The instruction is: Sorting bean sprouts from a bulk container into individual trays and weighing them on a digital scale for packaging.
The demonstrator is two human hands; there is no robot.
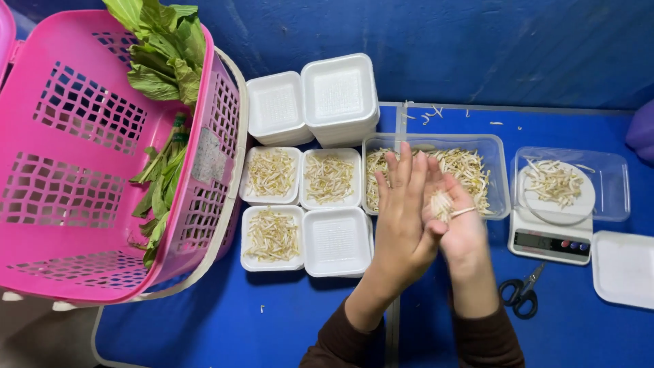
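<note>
left hand (pixel 402 218) raised flat, fingers together, beside right hand (pixel 458 221), fingers cupped around bean sprouts (pixel 441 203), above clear tub (pixel 501 178)

Left hand (pixel 402 218) flat against cupped right hand (pixel 458 221).

white foam trays (pixel 338 240), grey scale display (pixel 550 240)
</note>
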